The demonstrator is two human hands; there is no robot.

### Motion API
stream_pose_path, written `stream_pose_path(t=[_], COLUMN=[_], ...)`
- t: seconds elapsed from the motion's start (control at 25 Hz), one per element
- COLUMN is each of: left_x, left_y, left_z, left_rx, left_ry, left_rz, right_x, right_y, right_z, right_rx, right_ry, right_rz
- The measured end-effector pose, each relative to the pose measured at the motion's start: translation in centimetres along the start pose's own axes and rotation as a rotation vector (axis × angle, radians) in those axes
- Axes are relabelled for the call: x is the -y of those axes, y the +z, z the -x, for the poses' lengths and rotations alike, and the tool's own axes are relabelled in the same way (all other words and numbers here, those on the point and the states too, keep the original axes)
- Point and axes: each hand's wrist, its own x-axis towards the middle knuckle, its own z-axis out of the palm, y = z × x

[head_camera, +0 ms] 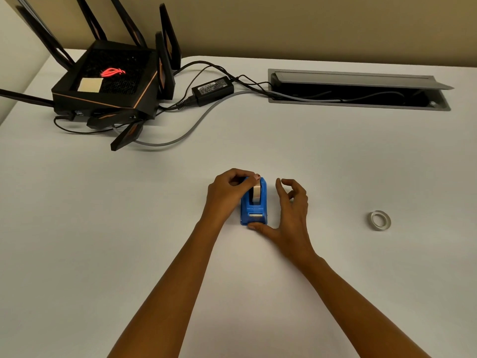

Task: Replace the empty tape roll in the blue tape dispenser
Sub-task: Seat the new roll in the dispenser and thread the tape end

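Note:
The blue tape dispenser (254, 210) stands on the white table in the middle of the head view, its cutter end towards me. A tape roll (256, 193) sits in its slot. My left hand (227, 193) pinches the top of that roll from the left side. To the dispenser's right is my right hand (290, 210), whose thumb touches the near front edge while the other fingers are spread apart and off the dispenser. A second, thin ring of tape (379, 220) lies flat on the table far to the right.
A black router (108, 83) with tall antennas stands at the back left, with a power adapter (213, 89) and cables trailing towards an open cable tray (358, 90) at the back right. The white table (103, 228) spreads wide on both sides.

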Motion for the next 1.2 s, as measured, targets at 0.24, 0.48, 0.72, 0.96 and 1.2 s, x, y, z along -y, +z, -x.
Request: stream_pose_path(t=[0.24, 0.48, 0.72, 0.96, 1.2], left_x=[0.4, 0.7, 0.5, 0.2, 0.6], left_y=[0.3, -0.1, 0.2, 0.3, 0.6], left_z=[0.4, 0.9, 1.3, 1.6, 3.3], left_rx=[-0.031, 0.047, 0.031, 0.006, -0.172], left_ry=[-0.013, -0.029, -0.008, -0.023, -0.018], left_rz=[-0.008, 0.042, 0.055, 0.013, 0.072], right_x=[-0.2, -0.1, -0.2, -0.1, 0.3], right_y=[0.1, -0.2, -0.8, -1.6, -2.1], right_z=[0.1, 0.2, 1.9, 4.4, 5.5], right_rx=[-0.003, 0.019, 0.024, -0.016, -0.109], right_ry=[0.009, 0.020, 0.023, 0.067, 0.087], right_rz=[-0.049, -0.100, -0.103, -0.147, -0.242])
